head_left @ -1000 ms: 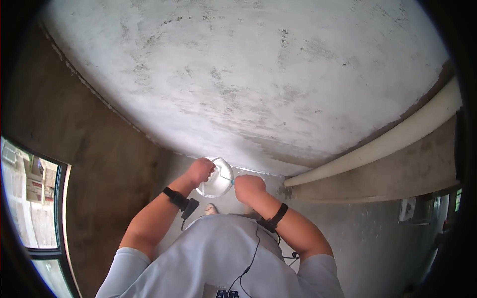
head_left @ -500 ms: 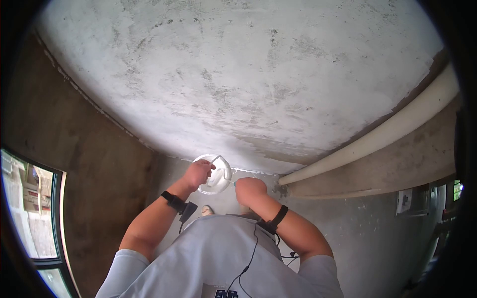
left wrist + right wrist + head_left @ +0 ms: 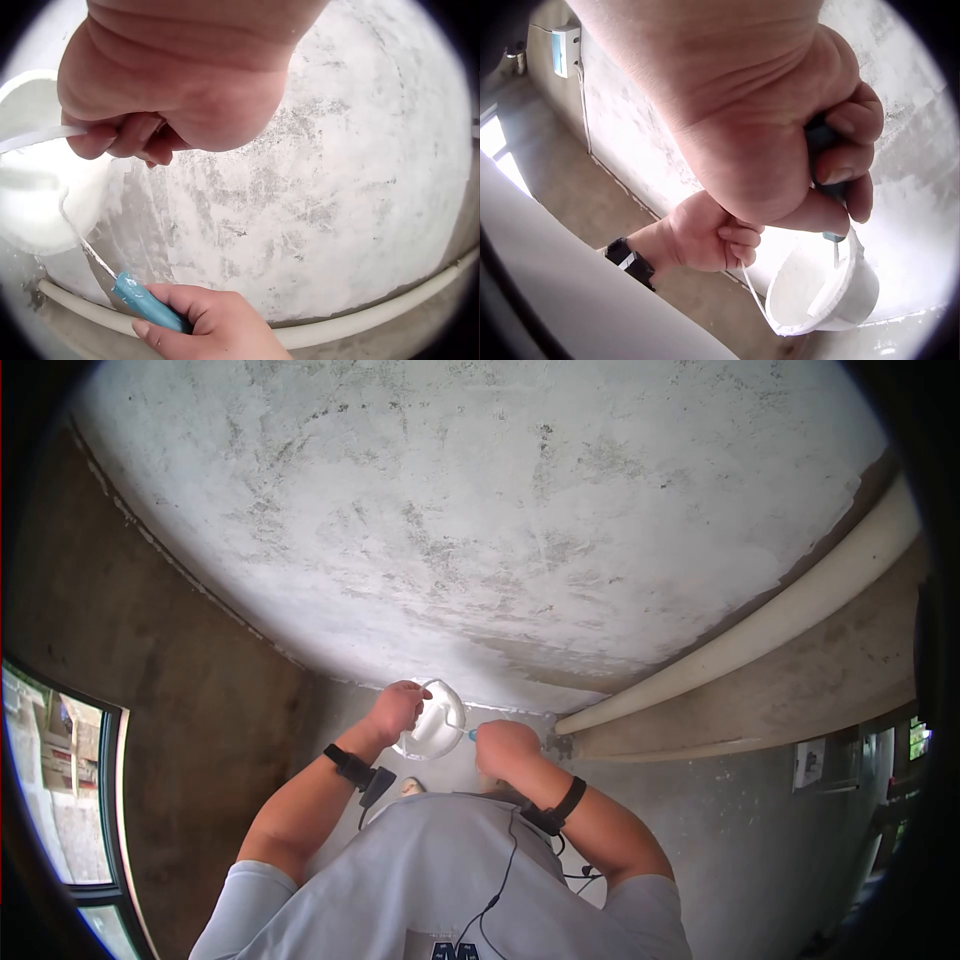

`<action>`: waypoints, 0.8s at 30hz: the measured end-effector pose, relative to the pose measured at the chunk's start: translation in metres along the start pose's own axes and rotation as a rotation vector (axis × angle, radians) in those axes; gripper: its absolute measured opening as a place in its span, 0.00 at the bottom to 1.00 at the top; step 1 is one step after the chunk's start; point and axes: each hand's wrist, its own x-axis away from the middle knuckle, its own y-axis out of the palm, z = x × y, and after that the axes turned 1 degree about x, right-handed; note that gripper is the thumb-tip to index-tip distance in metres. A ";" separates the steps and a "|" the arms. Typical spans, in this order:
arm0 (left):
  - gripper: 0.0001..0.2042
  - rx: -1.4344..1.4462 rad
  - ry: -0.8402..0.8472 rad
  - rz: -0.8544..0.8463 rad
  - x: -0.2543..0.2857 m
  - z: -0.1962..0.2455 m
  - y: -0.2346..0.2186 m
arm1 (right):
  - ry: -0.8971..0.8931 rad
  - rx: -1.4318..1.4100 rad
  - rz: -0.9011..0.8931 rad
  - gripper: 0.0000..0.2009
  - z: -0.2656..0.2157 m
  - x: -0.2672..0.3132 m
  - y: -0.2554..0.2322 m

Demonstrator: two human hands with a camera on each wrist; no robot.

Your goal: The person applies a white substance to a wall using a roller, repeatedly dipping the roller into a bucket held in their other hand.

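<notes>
In the head view my left hand (image 3: 398, 710) grips the thin white carrying handle (image 3: 37, 137) of a white bucket (image 3: 864, 296). The bucket hangs tilted in front of the body, close to the wall. My right hand (image 3: 507, 748), on the bucket's right side, holds a paint roller by its blue handle (image 3: 150, 304), fingers curled round it. From there the roller's bent metal rod (image 3: 97, 260) runs over the rim into the bucket. A white shape, seemingly the roller head (image 3: 434, 722), lies inside against the pale interior.
A wall (image 3: 480, 530) with patchy white coating rises ahead. Along its right side runs a thick pale pipe (image 3: 760, 625). A bare brown wall with a window (image 3: 65, 760) stands left. Grey concrete floor (image 3: 700, 830) lies below, and cables hang over the shirt (image 3: 400, 860).
The roller in the bucket has shifted and its white head shows more plainly now. Both hands keep their grips. The head view has turned slightly.
</notes>
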 end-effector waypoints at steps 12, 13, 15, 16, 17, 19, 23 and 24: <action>0.10 0.111 -0.027 -0.064 -0.001 0.005 0.010 | 0.051 -0.085 0.036 0.12 0.003 0.000 0.008; 0.09 0.141 -0.021 -0.062 -0.002 0.005 0.010 | 0.057 -0.103 0.059 0.12 0.004 0.003 0.008; 0.09 0.160 -0.040 -0.086 -0.005 0.006 0.010 | 0.070 -0.105 0.096 0.12 0.012 0.007 0.018; 0.09 0.180 -0.055 -0.109 -0.007 0.006 0.008 | 0.082 -0.105 0.136 0.12 0.015 0.007 0.022; 0.09 0.180 -0.054 -0.110 -0.008 0.006 0.009 | 0.082 -0.104 0.137 0.12 0.015 0.012 0.016; 0.08 0.204 -0.073 -0.132 -0.011 0.007 0.013 | 0.107 -0.043 0.045 0.10 0.010 0.026 0.000; 0.07 0.188 -0.103 -0.161 -0.019 0.006 0.024 | 0.132 -0.039 0.038 0.09 0.013 0.030 0.003; 0.07 0.095 -0.049 -0.155 -0.027 0.000 0.024 | 0.139 -0.063 0.054 0.10 0.012 0.027 0.007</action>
